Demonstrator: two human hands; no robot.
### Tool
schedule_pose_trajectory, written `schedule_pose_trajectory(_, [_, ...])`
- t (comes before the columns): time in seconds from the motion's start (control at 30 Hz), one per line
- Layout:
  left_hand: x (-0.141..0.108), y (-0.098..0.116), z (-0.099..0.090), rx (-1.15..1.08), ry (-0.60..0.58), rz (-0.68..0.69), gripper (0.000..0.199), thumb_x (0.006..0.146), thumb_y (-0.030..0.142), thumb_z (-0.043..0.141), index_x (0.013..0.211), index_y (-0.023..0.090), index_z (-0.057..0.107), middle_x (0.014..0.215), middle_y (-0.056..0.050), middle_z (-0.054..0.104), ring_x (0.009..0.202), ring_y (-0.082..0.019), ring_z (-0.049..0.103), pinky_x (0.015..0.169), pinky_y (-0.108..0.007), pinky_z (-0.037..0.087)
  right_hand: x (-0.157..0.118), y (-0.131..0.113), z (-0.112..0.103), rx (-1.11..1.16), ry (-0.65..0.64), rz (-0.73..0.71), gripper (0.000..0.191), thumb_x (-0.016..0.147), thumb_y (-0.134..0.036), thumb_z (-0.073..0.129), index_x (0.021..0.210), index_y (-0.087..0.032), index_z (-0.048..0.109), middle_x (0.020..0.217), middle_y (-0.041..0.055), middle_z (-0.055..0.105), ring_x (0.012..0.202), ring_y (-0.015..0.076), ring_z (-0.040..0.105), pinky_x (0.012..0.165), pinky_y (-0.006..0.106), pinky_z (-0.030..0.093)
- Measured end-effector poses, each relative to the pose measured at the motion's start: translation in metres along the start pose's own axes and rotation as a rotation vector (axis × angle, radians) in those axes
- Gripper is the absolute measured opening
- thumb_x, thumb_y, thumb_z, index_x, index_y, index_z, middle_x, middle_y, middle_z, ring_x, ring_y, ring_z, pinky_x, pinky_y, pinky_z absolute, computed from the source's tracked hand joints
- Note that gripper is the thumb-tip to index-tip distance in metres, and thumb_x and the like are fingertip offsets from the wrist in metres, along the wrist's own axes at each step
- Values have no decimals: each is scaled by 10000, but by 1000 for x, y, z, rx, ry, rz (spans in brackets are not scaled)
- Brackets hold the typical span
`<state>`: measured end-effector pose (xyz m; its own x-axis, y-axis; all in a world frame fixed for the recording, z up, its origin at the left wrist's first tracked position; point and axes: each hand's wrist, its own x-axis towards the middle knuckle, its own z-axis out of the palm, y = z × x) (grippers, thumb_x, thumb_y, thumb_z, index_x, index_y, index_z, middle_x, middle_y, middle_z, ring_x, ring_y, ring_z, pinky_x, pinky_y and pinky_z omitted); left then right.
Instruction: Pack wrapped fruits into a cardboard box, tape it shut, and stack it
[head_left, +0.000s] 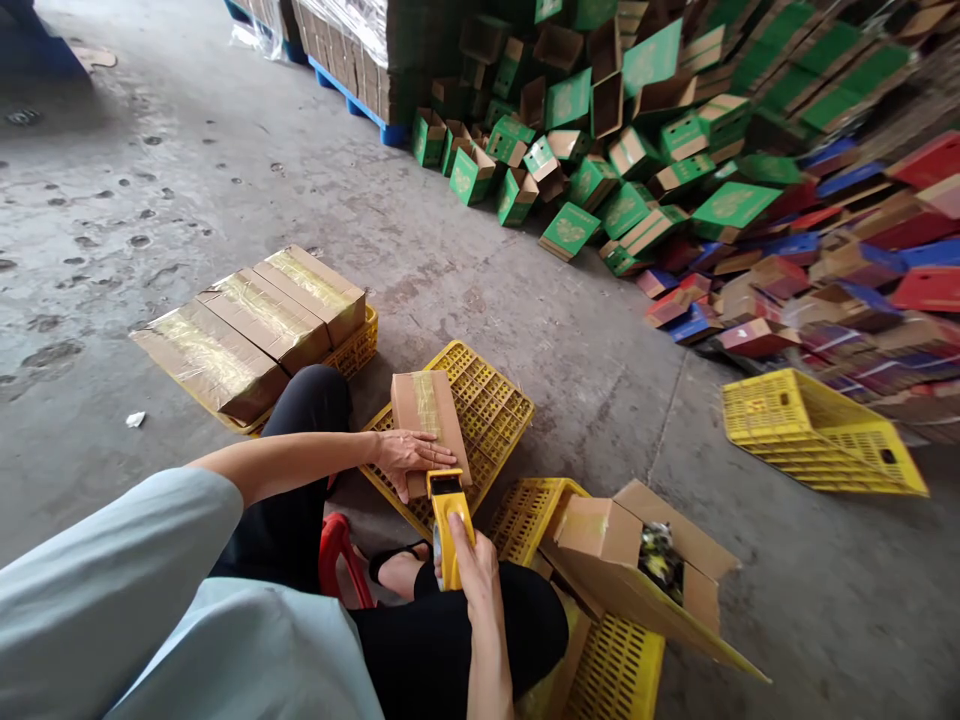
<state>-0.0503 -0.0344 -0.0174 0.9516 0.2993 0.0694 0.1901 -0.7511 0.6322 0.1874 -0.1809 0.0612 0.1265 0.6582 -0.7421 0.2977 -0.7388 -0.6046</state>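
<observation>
A small cardboard box point(406, 400) lies on an upturned yellow plastic crate point(491, 400) in front of my knees, with a strip of clear yellowish tape along its top. My left hand point(415, 457) rests flat on the near part of the box, fingers stretched out across it. In my right hand point(478, 562) is a yellow tape dispenser point(452, 530), its head touching the near end of the box top beside my left fingertips. The tape roll in the dispenser is partly hidden by its body.
Three taped cartons point(259, 315) sit on a yellow crate at the left. At my right, an open carton point(600, 530) with dark contents leans on yellow crates. An empty yellow crate point(817, 430) lies farther right. Green boxes point(574, 230) and red-blue boxes point(757, 335) heap behind.
</observation>
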Motion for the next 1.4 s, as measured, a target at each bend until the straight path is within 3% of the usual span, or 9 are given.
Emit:
schedule_pose_trajectory(0.1, [-7, -5, -3, 48, 12, -53, 982, 905, 693, 592, 1655, 136, 291, 1693, -162, 297, 1576, -325, 277, 1301, -449, 164, 10, -2, 9, -7, -10, -60, 774, 770, -877, 577, 936, -133, 712, 558, 76, 707, 466, 219, 693, 468, 266, 552])
schedule_pose_trajectory(0.23, [-11, 0, 16, 137, 88, -145, 1055, 912, 707, 561, 1670, 78, 185, 1722, -198, 166, 1605, -347, 167, 1305, -494, 99, 16, 3, 9, -5, -5, -46, 779, 740, -907, 567, 875, -151, 697, 619, 109, 737, 537, 246, 735, 471, 266, 557])
schedule_pose_trajectory(0.37, [-10, 0, 28, 153, 106, -159, 1044, 910, 680, 584, 1669, 82, 188, 1716, -194, 203, 1604, -332, 187, 1302, -489, 113, 10, 11, 0, -41, -12, -9, 774, 699, -916, 601, 869, -168, 696, 639, 111, 744, 571, 263, 750, 466, 267, 553])
schedule_pose_trajectory(0.57, [-6, -3, 22, 145, 115, -153, 973, 938, 628, 572, 1670, 105, 203, 1709, -181, 240, 1600, -323, 205, 1298, -489, 128, -17, 26, -12, 40, -1, 12, 832, 674, -942, 600, 951, -162, 689, 520, 39, 664, 462, 231, 686, 427, 273, 528])
schedule_pose_trajectory(0.7, [-5, 10, 24, 148, 105, -167, 887, 961, 583, 568, 1664, 142, 254, 1712, -167, 240, 1603, -334, 188, 1298, -510, 137, -23, 23, -13, 43, -1, -7, 753, 721, -894, 626, 925, -172, 686, 500, 27, 642, 445, 214, 666, 415, 262, 513])
schedule_pose_trajectory(0.87, [-7, 28, 37, 139, 111, -114, 703, 1038, 445, 506, 1664, 230, 268, 1707, -104, 287, 1592, -247, 251, 1313, -478, 116, -24, 19, -9, 38, 11, 8, 776, 707, -903, 625, 928, -162, 692, 500, 36, 650, 472, 230, 684, 428, 268, 523])
schedule_pose_trajectory(1.23, [-6, 23, 42, 147, 97, -130, 717, 1032, 460, 504, 1667, 239, 255, 1709, -93, 282, 1588, -230, 263, 1308, -446, 125, -39, 47, -22, 71, 9, 67, 858, 646, -958, 606, 937, -155, 688, 550, 77, 703, 476, 244, 701, 424, 278, 530])
schedule_pose_trajectory(1.4, [-8, 28, 39, 120, 80, -138, 737, 1032, 486, 501, 1669, 216, 248, 1710, -107, 272, 1592, -247, 252, 1311, -457, 85, -32, 46, -20, 7, 33, 85, 777, 701, -900, 626, 917, -156, 695, 539, 74, 700, 470, 240, 702, 419, 273, 533])
